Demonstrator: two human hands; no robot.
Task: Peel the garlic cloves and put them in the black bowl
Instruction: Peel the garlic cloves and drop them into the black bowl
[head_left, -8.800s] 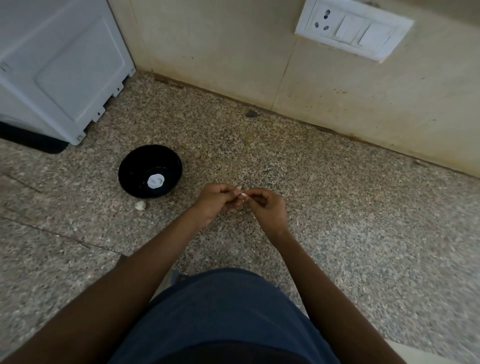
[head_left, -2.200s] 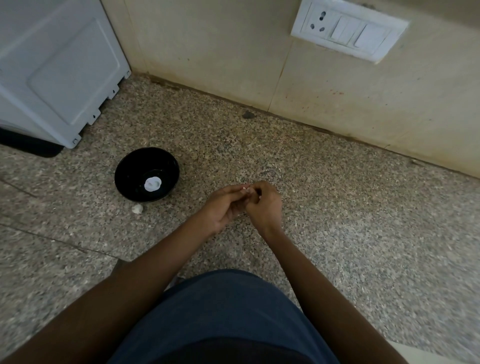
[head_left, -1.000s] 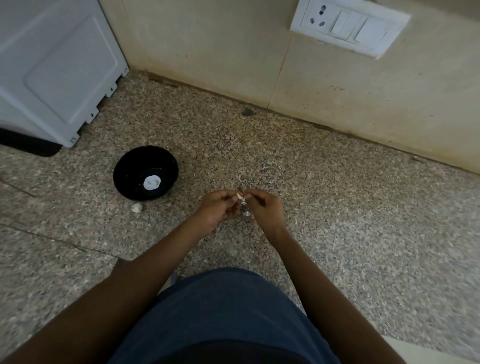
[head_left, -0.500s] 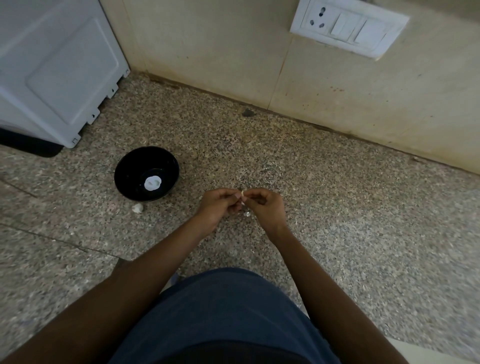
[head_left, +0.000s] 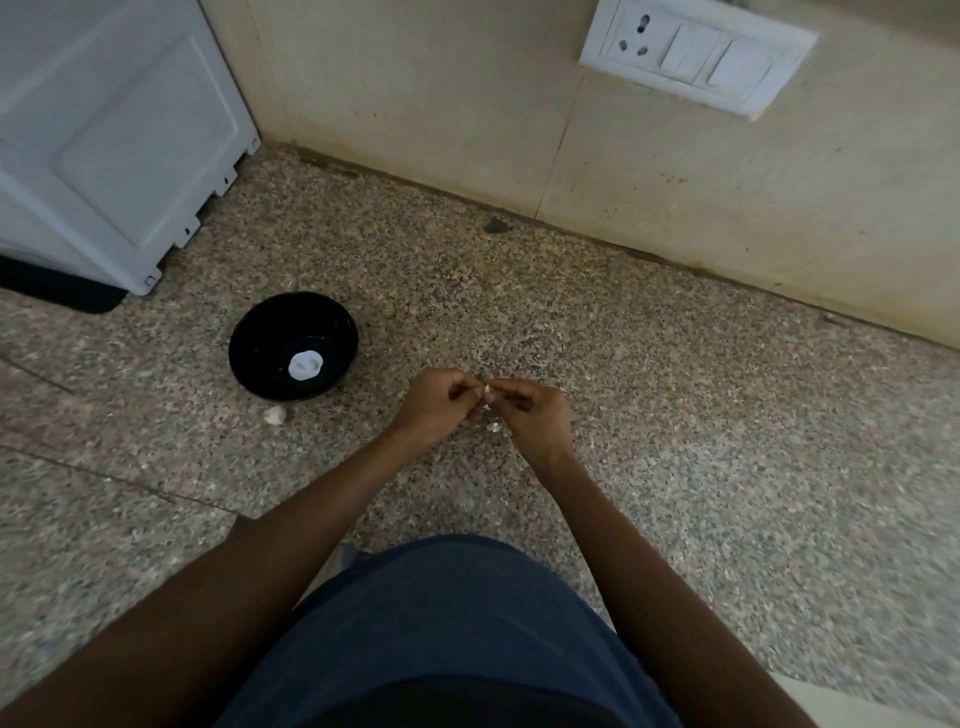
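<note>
The left hand (head_left: 439, 402) and right hand (head_left: 527, 413) meet fingertip to fingertip over the speckled bench (head_left: 675, 415), both pinching a small pale garlic clove (head_left: 487, 388). A white scrap (head_left: 492, 427) shows just beneath them. To the left stands the black bowl (head_left: 249, 348), another white piece (head_left: 275, 414) beside it.

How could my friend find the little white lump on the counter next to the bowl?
Start at the big white appliance on the left of the speckled counter, then come forward to the round black bowl. Just in front of the bowl, lying on the counter itself, is the small white lump. Unlike the white pieces inside the bowl, it lies outside, alone, and no hand touches it.
</note>
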